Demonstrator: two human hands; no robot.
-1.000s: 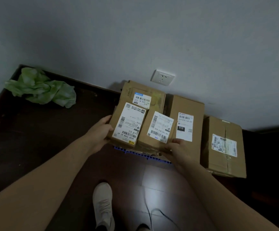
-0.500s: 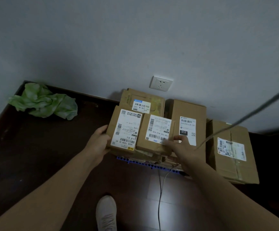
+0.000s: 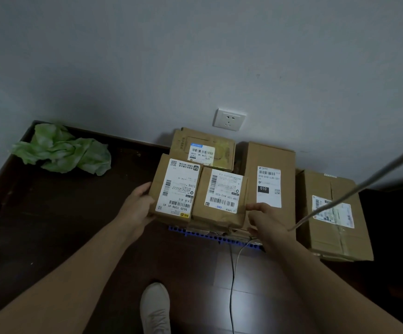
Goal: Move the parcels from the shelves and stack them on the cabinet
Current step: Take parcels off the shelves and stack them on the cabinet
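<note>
- Both hands are grasping a pair of small parcels held side by side over the front of the cabinet (image 3: 75, 213). The left hand (image 3: 136, 209) curls round the outer edge of the left parcel (image 3: 176, 186), and the right hand (image 3: 266, 221) pinches the lower right corner of the mid parcel (image 3: 219, 191).
- The step looks like setting this pair onto the stack. A blue strip (image 3: 195, 233) shows beneath them, but what it belongs to cannot be told.
- The next move probably calls for lowering both parcels level, squaring them against their neighbours, and then letting go one hand at a time so neither slides off.
- From the left, a green bag (image 3: 60, 150) lies well apart on the cabinet.
- Next come the left hand, the two held parcels touching each other between the hands, and the right hand.
- A rear parcel (image 3: 203, 147) sits just behind the pair, by the wall.
- A tall parcel (image 3: 268, 165) stands just beside the right hand, and a right parcel (image 3: 328, 237) lies beyond it.
</note>
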